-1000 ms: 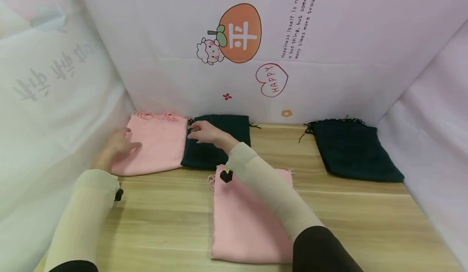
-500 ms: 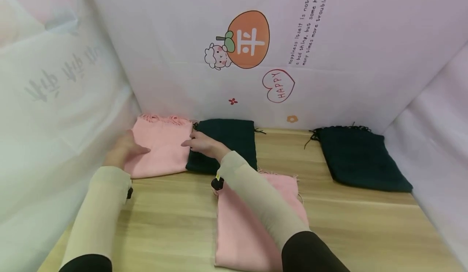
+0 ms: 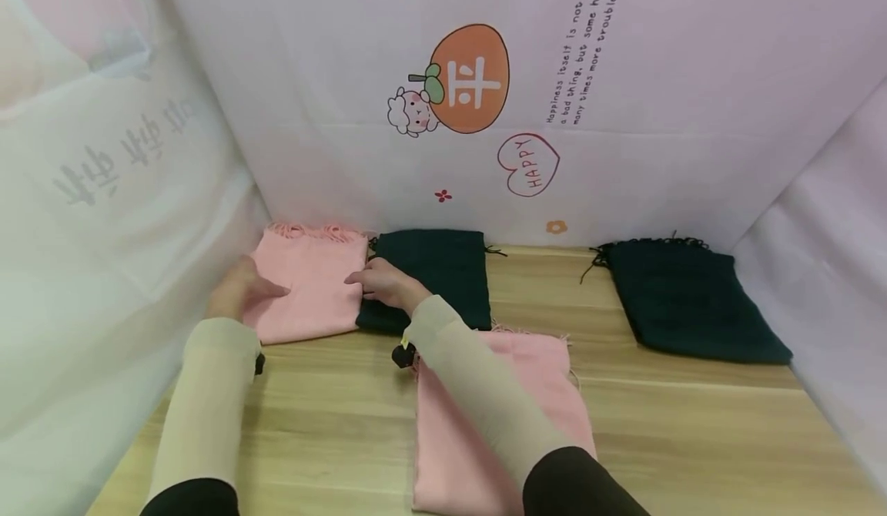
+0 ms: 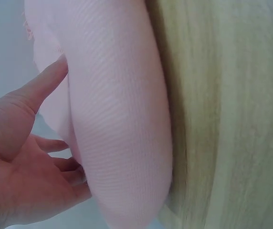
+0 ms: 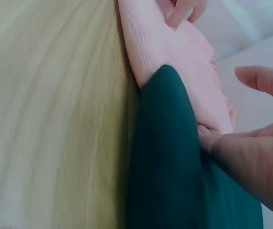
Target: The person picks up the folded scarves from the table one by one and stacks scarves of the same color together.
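A folded pink scarf [image 3: 315,269] with fringe lies at the back left of the table. At its left edge is my left hand [image 3: 239,289], thumb on top and fingers curled in against the side, as the left wrist view [image 4: 26,157] scarf edge shows. My right hand [image 3: 388,281] reaches over a folded dark green scarf [image 3: 443,269], which lies right beside the pink one. Its thumb [image 5: 222,145] touches down where the two scarves meet, while the index finger [image 5: 258,78] stays raised and apart. Part of the green scarf is hidden under the hand.
A second folded pink scarf [image 3: 450,454] lies in front, partly under my right forearm. Another dark green scarf [image 3: 693,300] lies at the back right. White printed cloth walls [image 3: 333,100] rise behind and beside the wooden table [image 3: 333,423].
My left hand has come down from over the pink scarf to its left edge. The right hand has lowered to the seam between the pink and green scarves. The view has shifted slightly.
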Demonstrator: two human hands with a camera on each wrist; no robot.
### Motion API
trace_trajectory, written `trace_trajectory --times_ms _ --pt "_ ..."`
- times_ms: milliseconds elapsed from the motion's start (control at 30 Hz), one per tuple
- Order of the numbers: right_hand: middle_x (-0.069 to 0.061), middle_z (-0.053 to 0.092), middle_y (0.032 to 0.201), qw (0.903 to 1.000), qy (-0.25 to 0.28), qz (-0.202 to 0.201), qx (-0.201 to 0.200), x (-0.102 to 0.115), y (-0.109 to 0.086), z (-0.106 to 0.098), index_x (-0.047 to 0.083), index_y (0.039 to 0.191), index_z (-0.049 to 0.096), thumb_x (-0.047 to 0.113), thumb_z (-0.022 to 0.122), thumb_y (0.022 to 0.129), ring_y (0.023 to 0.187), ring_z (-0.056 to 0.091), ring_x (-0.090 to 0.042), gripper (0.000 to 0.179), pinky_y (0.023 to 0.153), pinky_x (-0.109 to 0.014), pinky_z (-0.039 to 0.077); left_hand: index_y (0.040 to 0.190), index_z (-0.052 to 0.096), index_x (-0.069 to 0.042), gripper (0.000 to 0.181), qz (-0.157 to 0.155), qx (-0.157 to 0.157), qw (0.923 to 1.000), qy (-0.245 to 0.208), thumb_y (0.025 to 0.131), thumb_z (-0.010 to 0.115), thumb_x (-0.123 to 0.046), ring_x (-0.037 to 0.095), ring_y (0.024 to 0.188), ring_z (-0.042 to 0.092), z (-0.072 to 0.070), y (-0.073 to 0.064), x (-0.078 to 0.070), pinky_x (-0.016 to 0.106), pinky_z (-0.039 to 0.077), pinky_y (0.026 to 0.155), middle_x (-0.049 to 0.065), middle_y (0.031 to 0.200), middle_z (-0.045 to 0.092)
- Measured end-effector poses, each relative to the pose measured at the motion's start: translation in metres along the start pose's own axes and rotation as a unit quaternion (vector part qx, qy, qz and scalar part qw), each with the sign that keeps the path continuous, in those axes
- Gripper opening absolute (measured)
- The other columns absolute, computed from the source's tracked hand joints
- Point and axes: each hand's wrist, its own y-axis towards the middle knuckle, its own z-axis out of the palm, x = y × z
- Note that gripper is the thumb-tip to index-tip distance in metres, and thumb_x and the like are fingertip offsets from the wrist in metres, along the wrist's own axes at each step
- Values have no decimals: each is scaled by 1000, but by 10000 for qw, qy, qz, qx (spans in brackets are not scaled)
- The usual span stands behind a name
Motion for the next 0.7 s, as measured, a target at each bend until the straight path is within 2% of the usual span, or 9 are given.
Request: trace_trajectory --times_ms 100,133,200,267,367,433,533,633,700 --pt "-4 43 95 9995 227 212 -99 -6 2 2 11 79 41 9 67 98 92 51 -17 33 111 -44 43 147 15 24 107 -45 59 10000 46 88 79 -38 58 138 29 6 -1 1 62 25 118 45 149 26" --pt "-4 43 102 9992 276 273 -67 -7 2 2 9 86 43 10 67 99 97 52 -17 27 110 -44 44 147 17 24 106 -44 78 9999 57 88 79 -38 58 138 31 8 0 1 62 25 117 45 149 27" --pt "-6 48 104 9985 396 365 -98 -10 4 2 2 102 51 10 67 100 94 54 -17 18 104 -40 47 147 18 24 105 -59 94 9999 -10 88 79 -38 57 138 31 11 1 0 61 26 118 44 149 28" --pt "-8 55 106 9981 438 395 -166 -11 6 1 -5 119 54 10 64 101 90 57 -17 26 94 -37 51 151 13 22 107 -60 152 9996 -226 89 79 -35 56 143 26 12 5 -1 59 21 120 43 154 22" --pt "-12 60 109 9977 457 414 -287 -9 10 3 -10 139 46 11 59 104 88 62 -18 42 86 -34 54 155 0 16 113 -164 324 9968 -707 88 79 -28 53 149 13 10 9 -2 57 12 123 39 161 7" --pt "-12 59 111 9972 453 463 -370 -7 12 5 -9 146 39 9 56 105 89 63 -18 48 83 -33 55 156 -8 13 117 -220 503 9940 -946 88 79 -25 52 151 5 7 12 -1 56 6 124 37 162 -2" --pt "-11 58 106 9967 390 545 -459 -4 17 8 -9 141 44 3 56 104 85 62 -18 41 77 -30 55 156 -8 13 120 -265 648 9950 -710 87 81 -28 53 150 5 1 13 0 57 7 123 38 162 -2" --pt "-9 58 92 9967 230 651 -419 -5 21 9 -8 118 58 -1 59 100 76 58 -18 20 70 -29 52 155 -7 15 124 -255 809 9954 -447 85 83 -33 53 150 4 -4 14 2 57 8 123 39 161 -1" --pt "-8 57 85 9966 118 734 -344 -5 21 11 -5 104 60 -1 61 98 71 56 -18 8 67 -30 50 156 -8 14 127 -280 941 9946 -339 83 85 -35 52 151 3 -5 15 3 57 8 123 38 162 -3"
